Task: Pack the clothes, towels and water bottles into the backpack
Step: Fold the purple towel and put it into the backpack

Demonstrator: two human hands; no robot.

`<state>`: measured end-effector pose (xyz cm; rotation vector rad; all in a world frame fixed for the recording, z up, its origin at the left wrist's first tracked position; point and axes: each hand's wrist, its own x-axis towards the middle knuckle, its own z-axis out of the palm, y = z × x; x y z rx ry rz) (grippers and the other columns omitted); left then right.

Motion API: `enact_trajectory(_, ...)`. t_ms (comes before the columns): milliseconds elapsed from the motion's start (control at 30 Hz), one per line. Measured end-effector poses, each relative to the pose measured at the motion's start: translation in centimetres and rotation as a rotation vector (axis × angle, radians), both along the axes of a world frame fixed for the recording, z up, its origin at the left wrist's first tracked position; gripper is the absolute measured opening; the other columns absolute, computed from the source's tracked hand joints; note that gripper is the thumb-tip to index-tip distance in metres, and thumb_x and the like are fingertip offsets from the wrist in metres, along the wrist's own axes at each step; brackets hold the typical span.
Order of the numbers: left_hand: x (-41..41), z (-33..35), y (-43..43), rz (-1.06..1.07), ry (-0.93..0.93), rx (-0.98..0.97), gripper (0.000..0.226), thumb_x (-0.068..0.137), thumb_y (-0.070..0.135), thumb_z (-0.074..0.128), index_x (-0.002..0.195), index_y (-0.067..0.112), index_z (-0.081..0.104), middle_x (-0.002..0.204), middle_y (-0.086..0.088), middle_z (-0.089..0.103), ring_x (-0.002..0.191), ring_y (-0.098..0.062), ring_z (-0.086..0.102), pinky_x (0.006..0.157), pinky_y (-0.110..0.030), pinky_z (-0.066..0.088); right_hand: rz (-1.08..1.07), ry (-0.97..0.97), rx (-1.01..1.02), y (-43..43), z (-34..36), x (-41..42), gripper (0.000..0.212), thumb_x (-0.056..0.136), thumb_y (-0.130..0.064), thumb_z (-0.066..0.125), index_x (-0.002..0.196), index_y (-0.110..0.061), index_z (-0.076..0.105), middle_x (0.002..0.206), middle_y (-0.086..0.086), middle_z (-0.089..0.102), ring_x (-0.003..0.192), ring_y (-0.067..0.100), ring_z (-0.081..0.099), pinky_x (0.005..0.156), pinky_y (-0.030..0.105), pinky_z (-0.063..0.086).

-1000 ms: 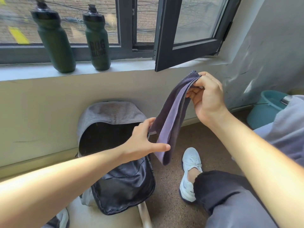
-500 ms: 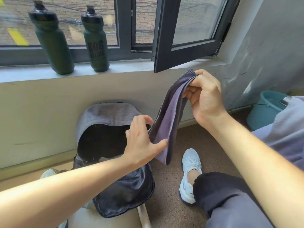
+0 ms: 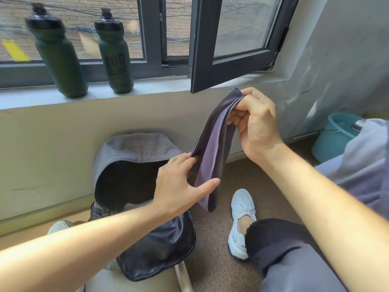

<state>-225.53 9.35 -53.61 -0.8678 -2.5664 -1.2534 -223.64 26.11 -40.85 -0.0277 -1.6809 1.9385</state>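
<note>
Here the left hand [image 3: 179,186] partly hides the backpack [image 3: 134,148] below the sill [image 3: 157,89].

You are seeing lettering in only one place: the right-hand green water bottle [image 3: 114,53], standing on the windowsill [image 3: 160,87], is carrying two stacked lines of dark block capitals on its side. Both lines are blurring too much for you to be reading them with any certainty, though the top line is appearing to hold three letters. The white shoe [image 3: 240,218] is showing a small dark mark low on its side, too small to read.
</note>
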Motion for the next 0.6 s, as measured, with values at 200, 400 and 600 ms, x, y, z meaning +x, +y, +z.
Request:
enact_trajectory(200,0.0,-0.2,0.1,0.084,0.101,-0.068,0.059,0.078,0.068,0.064,0.118,0.026,0.076,0.117,0.016,0.07,0.099,-0.008,0.067,0.088,-0.037,0.054,-0.095,-0.011,-0.005,0.0,-0.1,-0.4,0.007,0.071,-0.008,0.049,0.072,-0.01,0.055,0.064,0.007,0.059,0.056,0.016,0.056,0.055,0.028,0.046)
enact_trajectory(400,-1.0,-1.0,0.1,0.109,0.177,-0.018,0.013,0.09,0.031,0.073,0.099,0.025,0.081,0.095,0.015,0.073,0.074,-0.011,0.064,0.065,-0.027,0.041,-0.179,0.0,0.012,0.2,-0.3,-0.6,0.008,0.073,-0.008,0.051,0.07,-0.013,0.058,0.061,0.005,0.061,0.053,0.016,0.059,0.052,0.026,0.048)
enact_trajectory(600,-2.6,-1.7,-1.1,0.071,0.019,-0.087,0.01,0.076,0.034,0.065,0.084,0.027,0.066,0.077,0.011,0.07,0.078,-0.016,0.071,0.071,-0.041,0.055,-0.263,0.008,-0.003,1.3,-0.3,-1.2,0.008,0.077,-0.006,0.061,0.075,-0.012,0.065,0.07,0.01,0.065,0.063,0.022,0.065,0.059,0.03,0.053)
